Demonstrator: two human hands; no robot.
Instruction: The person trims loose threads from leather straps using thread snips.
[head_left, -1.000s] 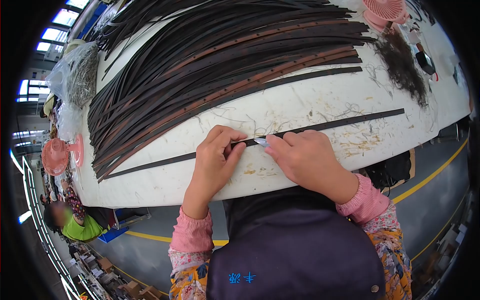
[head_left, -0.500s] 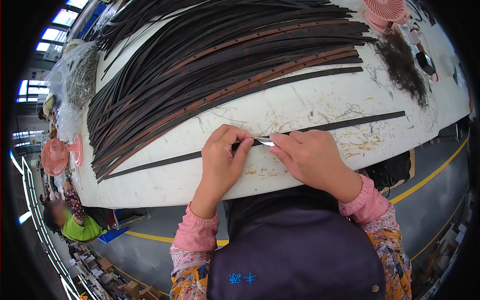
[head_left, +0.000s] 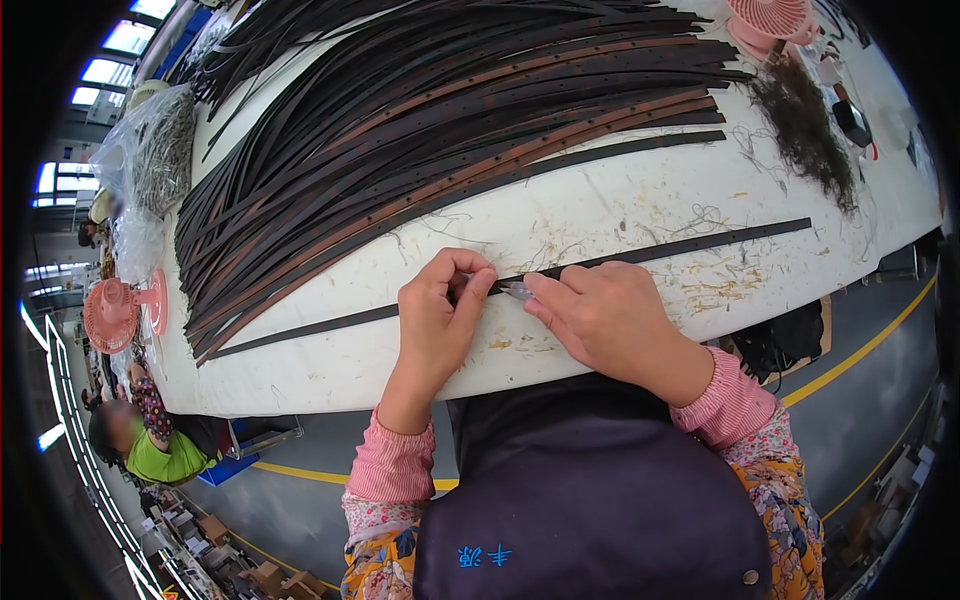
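Observation:
A long dark strip (head_left: 735, 236) lies across the white table near its front edge. My left hand (head_left: 441, 312) pinches this strip around its middle between thumb and fingers. Close to its right, my right hand (head_left: 604, 312) is closed on a small metal blade (head_left: 517, 289), whose tip is at the strip beside my left fingertips. The blade's other end is hidden in my fingers. Beyond both hands, a large pile of dark and reddish-brown strips with small holes (head_left: 430, 130) covers the back of the table.
Thread scraps lie on the white table (head_left: 300, 385). A dark fibre heap (head_left: 800, 130) and a pink fan (head_left: 772, 22) are at the back right. Left are another pink fan (head_left: 110, 313), plastic bags (head_left: 150, 150) and a person in green (head_left: 165, 455).
Both hands have shifted slightly left since half a second ago, after a small move right before that. The blade has turned and its tip stays near my left fingertips.

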